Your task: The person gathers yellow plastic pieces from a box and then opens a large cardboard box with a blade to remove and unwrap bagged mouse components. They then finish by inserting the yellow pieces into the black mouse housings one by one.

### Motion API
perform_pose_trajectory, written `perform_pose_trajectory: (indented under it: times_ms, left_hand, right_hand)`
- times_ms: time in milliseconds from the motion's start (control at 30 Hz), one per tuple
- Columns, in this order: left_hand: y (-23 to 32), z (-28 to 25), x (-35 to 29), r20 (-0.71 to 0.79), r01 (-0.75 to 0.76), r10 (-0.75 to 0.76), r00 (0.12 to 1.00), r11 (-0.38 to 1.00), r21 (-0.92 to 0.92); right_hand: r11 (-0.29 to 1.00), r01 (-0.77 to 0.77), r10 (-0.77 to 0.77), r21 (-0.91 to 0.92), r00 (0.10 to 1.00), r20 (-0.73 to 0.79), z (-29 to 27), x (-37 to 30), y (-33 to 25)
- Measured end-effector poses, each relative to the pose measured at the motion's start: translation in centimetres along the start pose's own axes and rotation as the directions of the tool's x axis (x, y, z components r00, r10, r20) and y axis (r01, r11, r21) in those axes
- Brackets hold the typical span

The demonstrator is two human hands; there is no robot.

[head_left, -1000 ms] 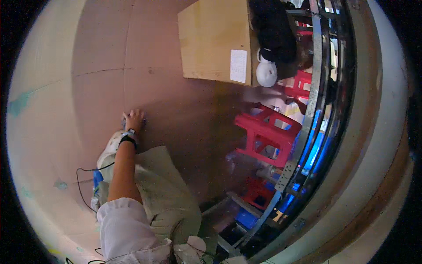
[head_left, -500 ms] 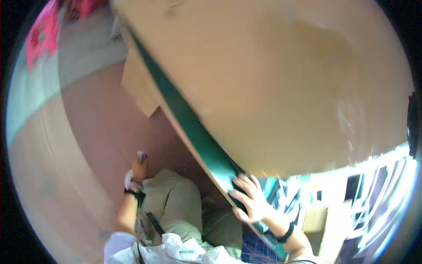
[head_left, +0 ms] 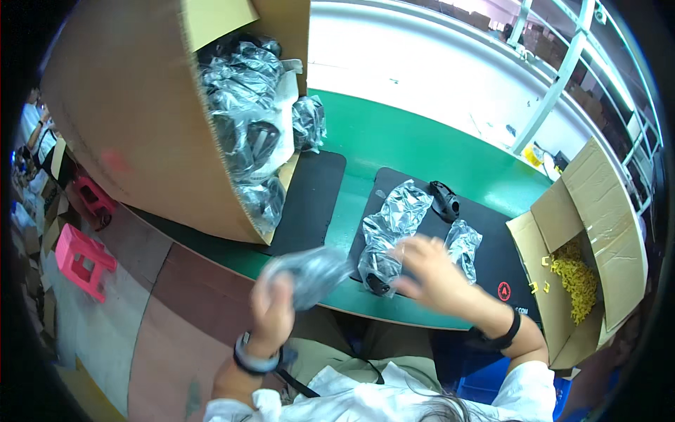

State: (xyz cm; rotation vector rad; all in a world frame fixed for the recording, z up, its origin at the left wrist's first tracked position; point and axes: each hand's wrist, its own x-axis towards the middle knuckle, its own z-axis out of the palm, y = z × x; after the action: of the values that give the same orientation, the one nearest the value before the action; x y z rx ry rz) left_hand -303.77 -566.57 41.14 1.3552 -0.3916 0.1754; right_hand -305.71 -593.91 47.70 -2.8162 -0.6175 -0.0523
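"So, what do the fingers have?"

"The left hand (head_left: 273, 313) closes round a blurred, clear-bagged piece (head_left: 313, 276), held over the front edge of the bench (head_left: 436, 165). Thumb and fingers of the right hand (head_left: 439, 274) stand apart just beside a bagged cluster (head_left: 404, 207) on the black mat (head_left: 496, 264); I can't tell whether they touch it."

"And how far along does it look?"

"Partway, I'd judge: one black piece (head_left: 444, 202) lies unbagged near the mat's back edge. Plenty seems left, since the large carton (head_left: 133, 126) at the bench's left end is packed with bagged pieces (head_left: 246, 133)."

"Anything further out?"

"Yes, a smaller open carton (head_left: 598, 204) by the bench's right end, with yellow bits (head_left: 576, 281) inside."
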Motion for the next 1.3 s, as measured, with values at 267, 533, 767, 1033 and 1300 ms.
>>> perform_pose_trajectory:
  times_ms: [267, 533, 767, 1033, 1300]
  left_hand:
    - [-4.0, 8.8, 15.8, 0.360, -0.222, -0.137, 0.923, 0.574, 0.788]
    - [-8.6, 1.4, 15.8, 0.240, -0.134, -0.250, 0.938, 0.376, 0.917]
    - [-9.0, -2.3, 14.9, 0.378, -0.325, -0.129, 0.917, 0.310, 0.894]
    - [-9.2, -2.0, 15.9, 0.348, -0.275, -0.419, 0.838, 0.226, 0.934]
    - [-6.1, 8.2, 17.9, 0.240, -0.130, -0.432, 0.869, 0.269, 0.954]
  right_hand:
    - [0.866, -0.248, 0.257, 0.435, 0.966, 0.038, 2.0, 9.4, 15.2]
    - [0.774, -0.281, 0.163, 0.568, 0.955, 0.249, 0.5, 12.7, 16.7]
    - [0.789, -0.345, 0.302, 0.509, 0.939, 0.167, -1.9, 10.9, 17.5]
    - [0.858, -0.240, 0.419, 0.455, 0.838, -0.348, -2.7, 5.8, 17.2]
    - [0.867, -0.386, 0.468, 0.316, 0.849, -0.247, -0.8, 3.3, 18.8]
